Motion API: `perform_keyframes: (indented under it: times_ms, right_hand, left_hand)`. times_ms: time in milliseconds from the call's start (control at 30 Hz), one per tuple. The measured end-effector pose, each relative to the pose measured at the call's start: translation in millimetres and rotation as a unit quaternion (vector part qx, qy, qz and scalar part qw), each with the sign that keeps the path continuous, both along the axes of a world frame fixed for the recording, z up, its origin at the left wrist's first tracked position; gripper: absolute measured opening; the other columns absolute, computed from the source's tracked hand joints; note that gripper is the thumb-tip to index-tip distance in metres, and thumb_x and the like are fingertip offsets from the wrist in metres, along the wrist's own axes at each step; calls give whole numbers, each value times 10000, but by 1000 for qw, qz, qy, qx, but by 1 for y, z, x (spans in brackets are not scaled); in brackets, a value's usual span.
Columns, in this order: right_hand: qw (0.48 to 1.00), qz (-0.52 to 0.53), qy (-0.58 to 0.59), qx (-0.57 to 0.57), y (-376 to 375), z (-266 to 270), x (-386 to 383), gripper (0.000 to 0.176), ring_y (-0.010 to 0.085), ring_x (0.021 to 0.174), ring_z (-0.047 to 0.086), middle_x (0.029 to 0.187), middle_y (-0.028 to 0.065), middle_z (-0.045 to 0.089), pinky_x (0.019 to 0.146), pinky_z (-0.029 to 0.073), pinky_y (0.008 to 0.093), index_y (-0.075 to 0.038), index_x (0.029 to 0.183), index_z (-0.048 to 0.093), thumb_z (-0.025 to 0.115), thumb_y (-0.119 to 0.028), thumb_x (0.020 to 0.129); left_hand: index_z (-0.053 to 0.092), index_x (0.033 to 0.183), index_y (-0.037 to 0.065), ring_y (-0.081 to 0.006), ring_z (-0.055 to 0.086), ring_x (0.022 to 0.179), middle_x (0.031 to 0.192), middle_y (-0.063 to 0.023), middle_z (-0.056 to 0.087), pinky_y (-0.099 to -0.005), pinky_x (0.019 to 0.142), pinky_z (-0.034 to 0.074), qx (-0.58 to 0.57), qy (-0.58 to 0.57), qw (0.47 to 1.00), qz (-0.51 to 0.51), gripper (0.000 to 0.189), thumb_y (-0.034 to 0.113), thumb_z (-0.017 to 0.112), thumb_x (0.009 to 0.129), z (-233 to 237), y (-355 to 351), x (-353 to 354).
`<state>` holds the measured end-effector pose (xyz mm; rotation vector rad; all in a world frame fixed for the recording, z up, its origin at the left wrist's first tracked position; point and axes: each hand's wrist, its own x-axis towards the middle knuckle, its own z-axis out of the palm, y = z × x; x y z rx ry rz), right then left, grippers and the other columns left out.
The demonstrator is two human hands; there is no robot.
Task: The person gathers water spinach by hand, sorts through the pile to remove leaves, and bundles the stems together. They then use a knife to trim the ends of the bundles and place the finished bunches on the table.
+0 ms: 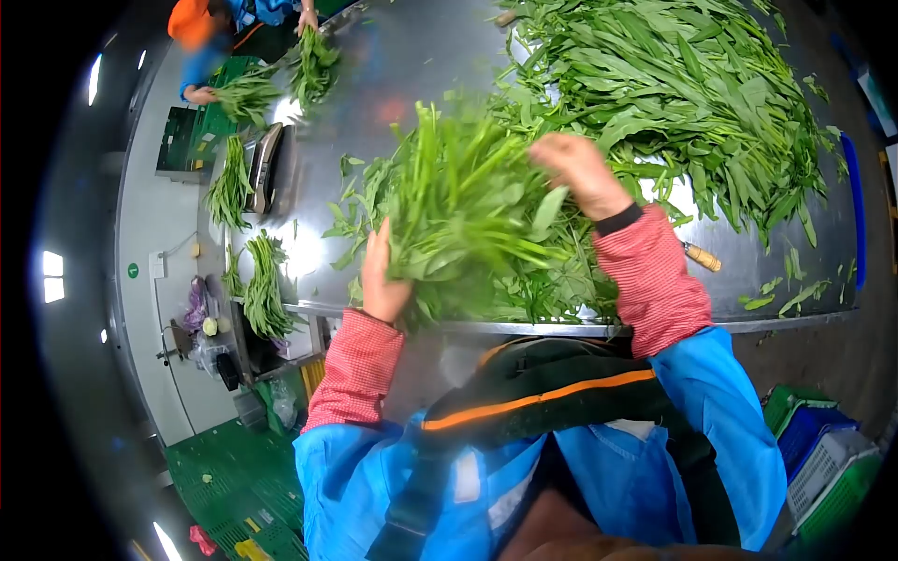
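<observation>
The left hand (382, 280) of the person at the table is closed around the near left side of a bundle of greens (458, 192), fingers laid up along the leaves. The right hand (582, 173) is at the bundle's upper right, fingers bent towards the stems — whether they pinch a stalk or only brush it, I cannot tell from the blur. The bundle is between the two hands, near the front edge of the metal table (412, 61), with loose greens (561, 290) spread beneath and around it.

Just beyond the right forearm a wooden handle (702, 256) pokes out from behind the red checked sleeve (655, 276). Farther over on that side lies a great heap of long-leaved greens (692, 103), with scattered leaves (804, 294) near the table's corner.

To the left, a dark-sided device (266, 168) stands on the table, one bunch (227, 184) beside it and another bunch (266, 285) hanging over the edge. Past that, a co-worker in blue (199, 70) has a bunch of greens at each hand. Down on the floor side there are green crates (234, 477) at left — and stacked crates (823, 458) at right.
</observation>
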<state>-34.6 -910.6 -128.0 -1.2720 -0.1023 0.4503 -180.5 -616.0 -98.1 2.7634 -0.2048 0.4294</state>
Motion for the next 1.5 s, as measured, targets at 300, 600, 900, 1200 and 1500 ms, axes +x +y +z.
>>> perform_keyframes:
  times_ms: [300, 600, 900, 1200, 1500]
  right_hand:
    - [893, 65, -215, -391, 19, 30, -21, 429, 210, 751, 644, 806, 85, 678, 682, 522, 350, 31, 1101, 601, 661, -301, 836]
    - [975, -61, -29, 214, -58, -8, 7, 248, 67, 643, 551, 919, 38, 583, 482, 437, 180, -77, 1048, 553, 644, -243, 887]
    - [971, 122, -206, -15, 0, 32, -28, 292, 126, 851, 628, 942, 77, 678, 767, 506, 274, 12, 1113, 597, 641, -152, 876]
    - [952, -118, -28, 281, -53, 43, -37, 275, 85, 669, 525, 875, 34, 615, 584, 437, 225, -94, 988, 591, 631, -351, 896]
    - [928, 92, -249, -263, 42, 41, -14, 706, 253, 997, 607, 1164, 176, 590, 883, 498, 325, 18, 1297, 421, 768, -268, 753]
  left_hand:
    - [437, 1357, 48, -385, 560, 1049, 1231, -190, 533, -391, 917, 469, -7, 38, 999, 0, 670, 33, 685, 735, 20, -16, 2]
    - [489, 1282, 18, -401, 530, 1106, 1207, -199, 561, -403, 960, 440, -13, 80, 996, 24, 584, 1, 664, 725, 15, 19, -14]
    - [560, 1195, 10, -378, 483, 1187, 1263, -201, 535, -417, 1024, 389, -26, 122, 992, 4, 467, 120, 679, 757, -10, 31, -8]
    - [554, 1243, 74, -338, 547, 1126, 1226, -174, 571, -408, 949, 454, -46, 144, 989, 3, 491, 125, 698, 775, -2, 49, -18]
    - [581, 1154, 20, -176, 593, 986, 1102, -76, 619, -305, 867, 474, -276, 169, 946, -7, 408, -1, 703, 765, 24, 34, 0]
